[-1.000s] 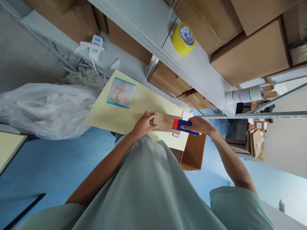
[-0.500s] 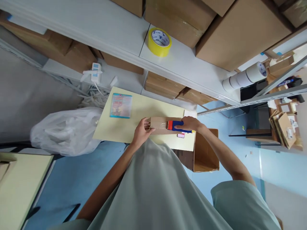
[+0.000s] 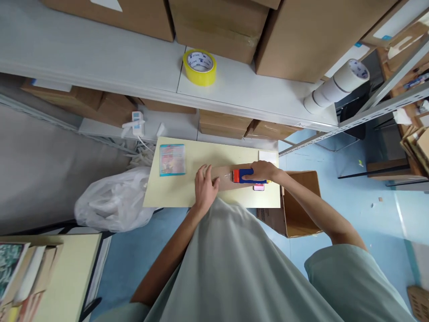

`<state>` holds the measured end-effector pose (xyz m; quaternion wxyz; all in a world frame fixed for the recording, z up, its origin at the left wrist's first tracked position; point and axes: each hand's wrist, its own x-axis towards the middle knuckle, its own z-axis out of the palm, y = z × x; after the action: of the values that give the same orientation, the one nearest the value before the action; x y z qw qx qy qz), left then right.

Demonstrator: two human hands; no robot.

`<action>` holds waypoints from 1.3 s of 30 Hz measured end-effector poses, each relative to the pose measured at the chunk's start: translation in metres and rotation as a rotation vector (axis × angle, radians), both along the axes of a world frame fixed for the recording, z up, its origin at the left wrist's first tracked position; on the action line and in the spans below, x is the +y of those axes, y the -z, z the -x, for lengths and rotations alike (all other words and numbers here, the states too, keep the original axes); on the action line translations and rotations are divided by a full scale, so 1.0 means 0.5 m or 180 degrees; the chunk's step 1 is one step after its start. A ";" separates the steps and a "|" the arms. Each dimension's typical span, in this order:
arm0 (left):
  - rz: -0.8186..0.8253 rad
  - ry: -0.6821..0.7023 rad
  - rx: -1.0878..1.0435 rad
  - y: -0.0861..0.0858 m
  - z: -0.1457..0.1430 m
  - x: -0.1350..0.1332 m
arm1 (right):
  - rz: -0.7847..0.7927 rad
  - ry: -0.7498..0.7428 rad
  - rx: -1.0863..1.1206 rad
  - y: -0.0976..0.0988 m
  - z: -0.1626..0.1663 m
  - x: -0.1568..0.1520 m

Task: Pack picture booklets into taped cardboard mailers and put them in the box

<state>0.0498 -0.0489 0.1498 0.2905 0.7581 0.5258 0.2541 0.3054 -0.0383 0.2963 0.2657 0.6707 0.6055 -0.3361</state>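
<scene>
A small brown cardboard box [image 3: 223, 178] lies lengthwise on the pale yellow tabletop [image 3: 174, 192], with shiny clear tape on its upper face. My left hand [image 3: 206, 190] rests at the box's left end, fingers stretched and apart, thumb touching the box. Wrapped round a blue and red tape dispenser [image 3: 246, 175], my right hand [image 3: 264, 171] holds it low over the right part of the box. Partly covered by that hand and the dispenser, a phone with a pink screen [image 3: 258, 187] lies at the near side. The box's far right end is hidden.
A flat plastic packet [image 3: 172, 160] lies at the table's left. Above, a grey shelf [image 3: 134, 53] carries a yellow tape roll [image 3: 200, 67], white rolls [image 3: 337, 85] and large cartons. An open carton [image 3: 301, 203] stands right; a white plastic bag [image 3: 114, 199] sits left.
My left hand's fingers have straightened and spread at the box's end, where they were curled before. The dispenser stays over the box's right part. The camera view has shifted.
</scene>
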 end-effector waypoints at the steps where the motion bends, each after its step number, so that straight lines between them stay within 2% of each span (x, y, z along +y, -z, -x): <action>1: -0.0183 0.0340 0.0119 -0.007 -0.009 -0.004 | 0.0000 0.0001 0.0005 0.000 0.000 0.000; 4: -0.0373 0.1373 0.0570 -0.020 -0.041 -0.009 | 0.0031 -0.0004 0.0018 -0.003 0.003 0.002; 7: -0.0335 0.1827 0.1114 -0.016 -0.063 -0.003 | 0.0047 -0.0006 -0.0012 -0.005 0.004 0.003; 14: -0.0367 0.1901 0.1462 -0.007 -0.061 0.007 | -0.0017 -0.0019 0.0060 0.003 -0.004 0.000; 18: -0.0360 0.1912 0.1449 -0.009 -0.058 0.005 | 0.0038 -0.0047 0.0109 -0.012 -0.024 0.000; 22: -0.0378 0.1907 0.1435 -0.008 -0.057 0.005 | 0.0260 -0.0017 0.0183 -0.048 -0.089 0.002; 26: -0.0419 0.1931 0.1510 -0.006 -0.058 0.008 | 0.0596 0.0249 0.0086 -0.088 -0.180 -0.002; 29: -0.0371 0.1923 0.1475 -0.005 -0.059 0.010 | 0.0663 0.0332 -0.0058 -0.099 -0.228 -0.010; 33: -0.0277 0.1899 0.1360 -0.005 -0.059 0.009 | 0.0558 0.0302 -0.0166 -0.063 -0.238 -0.024; 36: -0.0294 0.1896 0.1396 -0.006 -0.059 0.007 | 0.0388 0.0250 -0.0263 -0.022 -0.219 -0.032; 39: -0.0345 0.1916 0.1477 -0.008 -0.058 0.006 | 0.0241 0.0234 -0.0349 0.002 -0.198 -0.038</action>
<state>0.0787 -0.0458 0.1539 0.1849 0.9301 0.3172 0.0065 0.4045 -0.0572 0.2952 0.3111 0.6994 0.5519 -0.3310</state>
